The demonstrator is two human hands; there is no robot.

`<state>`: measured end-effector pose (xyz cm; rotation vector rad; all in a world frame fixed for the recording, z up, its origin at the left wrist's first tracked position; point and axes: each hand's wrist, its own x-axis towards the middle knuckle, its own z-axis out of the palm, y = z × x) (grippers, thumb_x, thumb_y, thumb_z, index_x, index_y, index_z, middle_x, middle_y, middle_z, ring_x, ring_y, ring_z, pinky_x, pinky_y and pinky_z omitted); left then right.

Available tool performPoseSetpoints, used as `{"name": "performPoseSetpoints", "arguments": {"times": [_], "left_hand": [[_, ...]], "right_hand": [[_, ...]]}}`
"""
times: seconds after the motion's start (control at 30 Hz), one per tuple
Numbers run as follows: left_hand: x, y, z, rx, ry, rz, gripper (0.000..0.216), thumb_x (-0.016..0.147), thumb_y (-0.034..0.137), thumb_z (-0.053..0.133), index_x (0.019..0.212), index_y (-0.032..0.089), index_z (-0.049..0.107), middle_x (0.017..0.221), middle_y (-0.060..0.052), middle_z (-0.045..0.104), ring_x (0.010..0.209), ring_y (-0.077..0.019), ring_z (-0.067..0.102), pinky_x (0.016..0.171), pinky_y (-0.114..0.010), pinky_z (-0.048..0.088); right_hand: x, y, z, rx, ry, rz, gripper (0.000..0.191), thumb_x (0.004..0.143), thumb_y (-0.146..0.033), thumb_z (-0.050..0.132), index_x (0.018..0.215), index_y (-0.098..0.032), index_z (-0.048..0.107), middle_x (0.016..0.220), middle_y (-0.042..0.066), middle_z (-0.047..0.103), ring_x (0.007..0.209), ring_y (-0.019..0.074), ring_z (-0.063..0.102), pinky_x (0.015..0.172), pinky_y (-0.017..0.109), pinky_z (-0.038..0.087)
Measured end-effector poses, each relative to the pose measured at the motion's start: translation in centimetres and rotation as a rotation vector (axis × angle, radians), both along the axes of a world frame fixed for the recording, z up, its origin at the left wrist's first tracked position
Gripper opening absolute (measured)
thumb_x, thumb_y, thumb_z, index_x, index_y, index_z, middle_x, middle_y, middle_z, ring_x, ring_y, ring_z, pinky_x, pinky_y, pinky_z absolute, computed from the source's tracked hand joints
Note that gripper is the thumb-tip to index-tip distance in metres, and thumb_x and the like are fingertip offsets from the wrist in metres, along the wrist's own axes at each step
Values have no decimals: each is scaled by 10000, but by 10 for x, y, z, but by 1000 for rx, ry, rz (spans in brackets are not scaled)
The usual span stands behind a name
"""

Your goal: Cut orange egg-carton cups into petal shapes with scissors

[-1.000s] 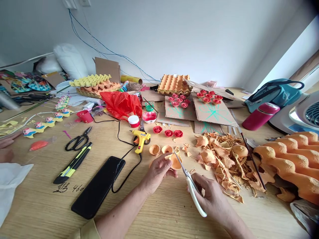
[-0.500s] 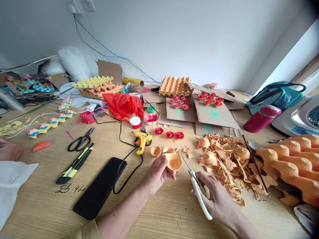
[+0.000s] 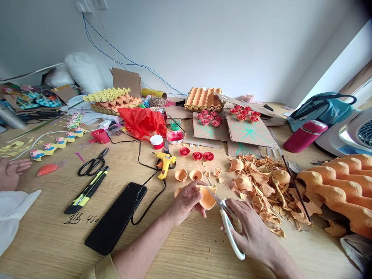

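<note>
The left hand (image 3: 187, 199) pinched the cup (image 3: 207, 199) above the table (image 3: 174, 254); the right hand (image 3: 250, 224) gripped the scissors (image 3: 230, 235) — shifted from beside the cup to across its rim — so trimming seemed unfinished.

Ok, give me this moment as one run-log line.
left hand: holds orange cup | right hand: holds white-handled scissors, blades at cup | beyond: yellow glue gun, red flowers | right: orange scraps

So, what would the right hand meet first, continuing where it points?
Probably the orange cup held in the left hand; the scissors in the right hand overlap it, though depth is unclear.
</note>
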<state>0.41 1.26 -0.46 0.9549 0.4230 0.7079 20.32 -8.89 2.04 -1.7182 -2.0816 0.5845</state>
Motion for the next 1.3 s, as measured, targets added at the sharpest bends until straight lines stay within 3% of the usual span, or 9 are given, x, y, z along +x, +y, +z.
{"name": "performPoseSetpoints", "arguments": {"times": [0.23, 0.47, 0.63, 0.87, 1.07, 1.3], "left_hand": [[0, 0, -5, -72, -30, 33, 528, 731, 552, 790, 1038, 166, 600, 775, 5, 619, 504, -71, 559, 503, -228, 549], [0, -1, -2, -91, -81, 62, 435, 810, 544, 722, 951, 154, 589, 723, 2, 607, 551, -96, 581, 499, -221, 538], [2, -1, -1, -126, -106, 62, 417, 850, 552, 673, 898, 153, 560, 711, -26, 646, 577, -122, 617, 491, -217, 529], [-1, 1, 0, -62, -96, 85, 380, 837, 505, 707, 977, 190, 546, 772, 8, 613, 565, -116, 616, 485, -229, 535], [-2, 0, 0, 44, -31, 0, 354, 854, 494, 689, 935, 169, 573, 820, -9, 583, 609, -111, 585, 495, -245, 562], [-3, 0, -7, -36, -24, 41, 423, 827, 552, 694, 1003, 193, 554, 774, 20, 569, 538, -112, 578, 446, -252, 536]], "right_hand": [[-2, -1, -3, 24, 28, -20, 196, 910, -293, 563, 766, -228, 447, 759, 8, 579, 736, 192, 527, 698, 321, 427], [-5, -2, 0, 32, 62, -32, 309, 966, -388, 492, 714, -233, 402, 686, 0, 545, 655, 164, 486, 605, 281, 396], [-7, -3, -2, 79, 72, -22, 330, 974, -361, 465, 689, -240, 354, 639, -13, 511, 593, 148, 448, 565, 270, 368], [-9, -2, -4, 58, 64, -34, 254, 979, -348, 455, 758, -230, 419, 722, 13, 564, 687, 178, 523, 640, 295, 412], [-9, 0, -3, 71, 36, 17, 184, 926, -306, 549, 807, -225, 435, 786, 9, 573, 736, 190, 519, 769, 364, 411], [-7, -2, -6, 69, 71, 5, 267, 943, -333, 537, 743, -233, 391, 731, 7, 523, 731, 193, 492, 667, 313, 395]]}}
